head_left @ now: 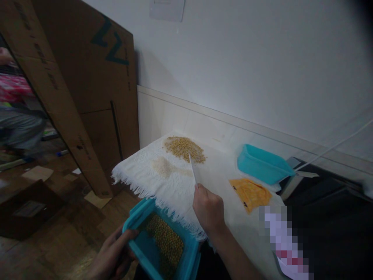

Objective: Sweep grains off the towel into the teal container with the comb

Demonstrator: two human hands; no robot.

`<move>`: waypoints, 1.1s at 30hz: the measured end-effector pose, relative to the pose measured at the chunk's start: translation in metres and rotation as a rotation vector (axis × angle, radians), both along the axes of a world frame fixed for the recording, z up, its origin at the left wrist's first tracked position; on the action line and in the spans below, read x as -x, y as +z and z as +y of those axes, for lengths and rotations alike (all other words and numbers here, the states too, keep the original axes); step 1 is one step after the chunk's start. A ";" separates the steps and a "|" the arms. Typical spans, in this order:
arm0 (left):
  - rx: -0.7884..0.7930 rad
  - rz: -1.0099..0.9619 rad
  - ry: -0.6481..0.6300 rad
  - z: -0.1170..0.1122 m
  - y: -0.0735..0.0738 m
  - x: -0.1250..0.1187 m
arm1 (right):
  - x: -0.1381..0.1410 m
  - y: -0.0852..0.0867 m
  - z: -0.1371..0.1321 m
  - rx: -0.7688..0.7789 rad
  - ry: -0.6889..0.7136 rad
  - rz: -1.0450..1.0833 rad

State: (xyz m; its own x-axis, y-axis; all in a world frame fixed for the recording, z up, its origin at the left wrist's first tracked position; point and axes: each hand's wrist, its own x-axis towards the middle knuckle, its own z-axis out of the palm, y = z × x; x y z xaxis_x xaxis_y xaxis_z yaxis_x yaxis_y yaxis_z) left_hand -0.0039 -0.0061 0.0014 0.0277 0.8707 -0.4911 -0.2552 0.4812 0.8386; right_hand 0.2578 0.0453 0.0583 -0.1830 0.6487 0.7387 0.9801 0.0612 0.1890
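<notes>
The right hand (208,210) is over the near edge of the cloth (151,184). A strip (192,169) in that hand reaches ahead of it, with the bean heap (184,148) beyond its tip and the rice heap (164,167) left of it. A packet (250,193) lies just right of the hand, and the far tub (264,163) stands behind the packet. The left hand (113,254), nearer and to the left, grips the near tub (136,217) under the cloth's fringe, with beans (167,241) in it. A box (87,89) leans far left.
</notes>
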 end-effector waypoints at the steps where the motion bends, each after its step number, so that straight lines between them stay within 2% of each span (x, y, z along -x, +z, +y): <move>1: 0.007 -0.007 0.008 0.000 -0.001 0.001 | 0.005 0.001 0.004 0.007 0.005 0.004; 7: 0.035 -0.009 -0.001 0.001 -0.005 0.004 | 0.033 0.003 0.020 0.049 0.020 0.018; 12: 0.014 -0.044 -0.013 -0.001 0.005 0.006 | 0.048 0.003 0.029 0.084 0.050 0.059; 15: -0.001 -0.057 -0.013 -0.002 0.008 0.006 | 0.058 0.005 0.037 0.138 0.017 0.085; 21: 0.044 0.036 0.023 0.003 0.001 0.004 | 0.081 0.009 0.051 0.291 0.003 0.146; 26: 0.030 -0.005 -0.007 0.003 0.004 0.004 | 0.098 0.012 0.062 0.348 0.022 0.211; 30: 0.014 -0.010 0.008 0.002 0.003 0.005 | 0.098 0.016 0.067 0.336 0.031 0.298; 33: 0.023 -0.014 0.010 0.001 -0.003 0.006 | 0.082 0.023 0.064 0.284 0.029 0.421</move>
